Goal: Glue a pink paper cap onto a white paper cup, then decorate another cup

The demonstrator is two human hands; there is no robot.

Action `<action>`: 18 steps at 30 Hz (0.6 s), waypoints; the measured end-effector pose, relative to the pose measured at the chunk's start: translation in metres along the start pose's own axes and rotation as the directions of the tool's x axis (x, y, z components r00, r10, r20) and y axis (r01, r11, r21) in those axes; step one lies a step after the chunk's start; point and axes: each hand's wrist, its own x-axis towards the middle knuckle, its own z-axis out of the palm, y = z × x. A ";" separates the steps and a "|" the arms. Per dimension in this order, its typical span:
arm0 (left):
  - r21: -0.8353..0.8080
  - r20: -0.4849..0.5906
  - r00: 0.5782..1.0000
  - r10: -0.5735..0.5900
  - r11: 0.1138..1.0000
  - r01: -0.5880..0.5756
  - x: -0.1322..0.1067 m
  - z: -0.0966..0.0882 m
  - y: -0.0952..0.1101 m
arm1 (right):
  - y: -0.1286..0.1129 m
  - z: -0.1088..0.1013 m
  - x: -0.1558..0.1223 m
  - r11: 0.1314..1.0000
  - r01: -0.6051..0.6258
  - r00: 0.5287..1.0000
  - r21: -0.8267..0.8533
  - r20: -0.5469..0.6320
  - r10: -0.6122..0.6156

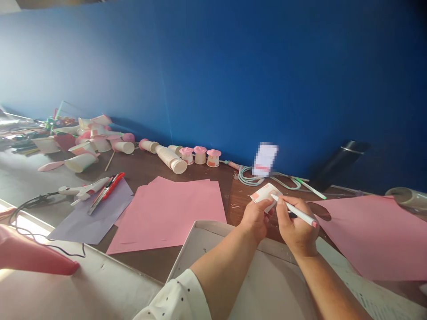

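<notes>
My left hand (256, 218) is closed on a small white paper cup (265, 192) that lies tilted on its side. Orange-pink patches are drawn on the cup's wall. In my right hand (298, 226) is a white marker pen (298, 213) with a pink end, its tip at the cup's surface. Both hands are close together over the brown table, just past an open white box lid (213, 249). Further left, several small cups (200, 156) with pink paper tops stand in a row along the blue wall.
Pink paper sheets (173, 209) lie left of my hands, another pink sheet (373, 235) right. A red utility knife (106, 193) and a glue gun (86, 189) rest on purple paper (73, 226). A cable (248, 177), a green-tipped pen (312, 188) and a black bottle (336, 166) are behind.
</notes>
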 end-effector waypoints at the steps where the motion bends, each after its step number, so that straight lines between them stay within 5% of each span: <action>1: 0.002 0.005 1.000 0.002 1.000 -0.002 0.000 0.000 0.000 | 0.000 0.000 0.000 1.000 -0.001 1.000 -0.007 0.000 0.001; 18: -0.031 0.008 1.000 -0.011 0.999 0.011 0.001 0.000 0.000 | -0.002 0.000 0.001 0.996 -0.023 1.000 -0.090 -0.008 0.022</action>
